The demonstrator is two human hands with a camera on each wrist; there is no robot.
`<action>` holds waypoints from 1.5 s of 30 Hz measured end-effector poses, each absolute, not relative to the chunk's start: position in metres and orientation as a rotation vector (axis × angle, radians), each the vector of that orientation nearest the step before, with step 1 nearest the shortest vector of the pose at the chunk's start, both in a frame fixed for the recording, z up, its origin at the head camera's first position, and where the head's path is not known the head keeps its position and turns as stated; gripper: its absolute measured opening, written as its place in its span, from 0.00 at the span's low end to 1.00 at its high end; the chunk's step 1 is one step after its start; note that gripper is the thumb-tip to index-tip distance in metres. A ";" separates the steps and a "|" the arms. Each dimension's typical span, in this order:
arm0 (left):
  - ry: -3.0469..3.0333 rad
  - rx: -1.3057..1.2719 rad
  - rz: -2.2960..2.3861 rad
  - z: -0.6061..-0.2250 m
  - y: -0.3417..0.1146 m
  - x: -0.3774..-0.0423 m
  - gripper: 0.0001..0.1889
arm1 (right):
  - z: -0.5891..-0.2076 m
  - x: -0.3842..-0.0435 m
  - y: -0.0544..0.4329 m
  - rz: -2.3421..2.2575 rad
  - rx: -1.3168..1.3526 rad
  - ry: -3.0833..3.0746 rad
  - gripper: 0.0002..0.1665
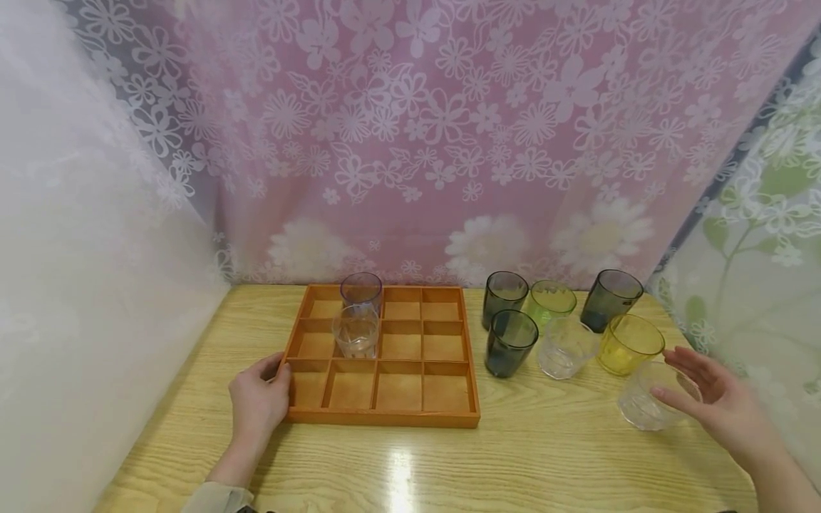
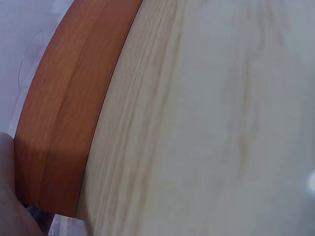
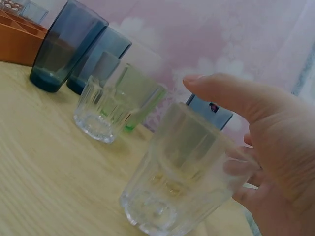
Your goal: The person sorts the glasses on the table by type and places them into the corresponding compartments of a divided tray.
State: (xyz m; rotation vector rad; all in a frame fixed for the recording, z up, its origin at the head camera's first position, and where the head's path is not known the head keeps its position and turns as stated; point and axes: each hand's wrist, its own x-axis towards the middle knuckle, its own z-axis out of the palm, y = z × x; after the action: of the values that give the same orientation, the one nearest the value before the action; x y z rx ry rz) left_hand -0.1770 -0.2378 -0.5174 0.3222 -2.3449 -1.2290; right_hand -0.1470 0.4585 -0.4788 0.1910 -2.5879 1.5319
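My left hand (image 1: 259, 395) holds the left wall of an orange-brown wooden divided tray (image 1: 385, 418) near its front corner; in the left wrist view the tray's side (image 2: 74, 98) fills the left. A purple-tinted glass (image 1: 361, 288) stands in the tray's back row, second compartment from the left. In front of it, in the middle row, is a clear glass (image 1: 357, 335). At the right, my right hand (image 1: 725, 402) is spread around another clear glass (image 1: 644, 406). In the right wrist view its thumb (image 3: 221, 88) extends above that glass's rim, with the fingers partly hidden behind the glass.
Between tray and right hand stand two dark grey glasses (image 1: 509, 349), a green glass (image 1: 550, 303), a clear faceted glass (image 1: 564, 353) and a yellow glass (image 1: 628, 345). A taller dark glass (image 1: 609, 303) is at the back right. Floral curtains (image 1: 410, 142) close off the table's back.
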 end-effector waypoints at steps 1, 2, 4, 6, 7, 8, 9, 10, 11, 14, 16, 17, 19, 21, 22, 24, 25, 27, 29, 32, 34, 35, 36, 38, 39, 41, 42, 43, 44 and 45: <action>-2.343 0.321 -1.230 -0.517 -0.238 -0.177 0.13 | -0.481 -0.146 0.459 1.564 0.192 -2.581 0.49; -2.341 0.320 -1.231 -0.517 -0.238 -0.177 0.13 | -0.482 -0.146 0.459 1.587 0.191 -2.577 0.49; -2.341 0.319 -1.228 -0.517 -0.238 -0.177 0.13 | -0.485 -0.145 0.458 1.657 0.196 -2.555 0.49; -2.342 0.318 -1.227 -0.517 -0.238 -0.177 0.13 | -0.487 -0.143 0.458 1.741 0.214 -2.515 0.49; -2.344 0.318 -1.223 -0.517 -0.237 -0.177 0.13 | -0.488 -0.143 0.457 1.788 0.227 -2.493 0.49; -2.346 0.318 -1.220 -0.517 -0.237 -0.177 0.13 | -0.488 -0.142 0.457 1.822 0.238 -2.473 0.49; -2.347 0.318 -1.218 -0.517 -0.237 -0.177 0.13 | -0.489 -0.141 0.456 1.843 0.250 -2.461 0.49; -2.348 0.318 -1.216 -0.517 -0.237 -0.177 0.13 | -0.490 -0.140 0.456 1.883 0.264 -2.439 0.49; -2.349 0.317 -1.215 -0.517 -0.237 -0.176 0.13 | -0.491 -0.139 0.455 1.900 0.277 -2.426 0.50; -2.349 0.311 -1.212 -0.517 -0.237 -0.177 0.13 | -0.494 -0.137 0.453 1.942 0.267 -2.391 0.51; -2.350 0.308 -1.211 -0.517 -0.237 -0.177 0.13 | -0.495 -0.137 0.452 1.993 0.261 -2.349 0.51; -2.349 0.308 -1.213 -0.517 -0.237 -0.177 0.13 | -0.496 -0.137 0.451 2.007 0.255 -2.337 0.51; -2.350 0.312 -1.214 -0.517 -0.237 -0.177 0.13 | -0.497 -0.137 0.450 2.030 0.255 -2.313 0.51; -2.351 0.317 -1.220 -0.517 -0.238 -0.177 0.13 | -0.498 -0.137 0.450 2.046 0.275 -2.294 0.52; -2.351 0.320 -1.224 -0.517 -0.238 -0.177 0.13 | -0.499 -0.136 0.449 2.047 0.282 -2.287 0.52; -2.352 0.325 -1.226 -0.517 -0.238 -0.177 0.13 | -0.500 -0.136 0.448 2.043 0.296 -2.271 0.53; -2.352 0.326 -1.226 -0.517 -0.238 -0.177 0.13 | -0.500 -0.135 0.448 2.039 0.296 -2.266 0.53; -2.354 0.328 -1.224 -0.518 -0.238 -0.177 0.13 | -0.501 -0.134 0.446 2.011 0.274 -2.260 0.53; -2.356 0.327 -1.219 -0.517 -0.238 -0.177 0.13 | -0.502 -0.133 0.445 1.981 0.250 -2.255 0.52; -2.355 0.320 -1.227 -0.517 -0.237 -0.177 0.13 | -0.503 -0.133 0.443 1.928 0.229 -2.239 0.51; -2.356 0.319 -1.233 -0.516 -0.236 -0.176 0.13 | -0.502 -0.133 0.441 1.907 0.249 -2.210 0.51; -2.356 0.315 -1.236 -0.515 -0.236 -0.176 0.13 | -0.502 -0.133 0.440 1.902 0.263 -2.182 0.51; -2.356 0.315 -1.239 -0.515 -0.236 -0.176 0.13 | -0.500 -0.133 0.439 1.899 0.267 -2.168 0.50; -2.355 0.312 -1.245 -0.513 -0.235 -0.175 0.13 | -0.498 -0.133 0.439 1.879 0.274 -2.161 0.50; -2.355 0.315 -1.245 -0.513 -0.235 -0.175 0.13 | -0.496 -0.133 0.439 1.856 0.257 -2.174 0.50; -2.356 0.312 -1.243 -0.513 -0.235 -0.175 0.13 | -0.491 -0.132 0.438 1.835 0.249 -2.188 0.50; -2.356 0.316 -1.240 -0.514 -0.236 -0.176 0.13 | -0.488 -0.132 0.437 1.816 0.239 -2.212 0.49; -2.358 0.318 -1.237 -0.514 -0.236 -0.176 0.13 | -0.485 -0.132 0.436 1.811 0.252 -2.217 0.49; -2.359 0.321 -1.234 -0.515 -0.236 -0.176 0.13 | -0.481 -0.132 0.433 1.822 0.262 -2.210 0.49; -2.359 0.323 -1.229 -0.515 -0.237 -0.176 0.13 | -0.477 -0.132 0.431 1.831 0.281 -2.198 0.49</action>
State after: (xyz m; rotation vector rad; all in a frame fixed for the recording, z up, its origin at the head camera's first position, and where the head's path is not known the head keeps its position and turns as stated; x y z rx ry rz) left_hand -0.1763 -0.2369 -0.5154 0.3229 -2.3591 -1.2285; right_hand -0.1318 0.4312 -0.4772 0.2807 -2.1982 1.8307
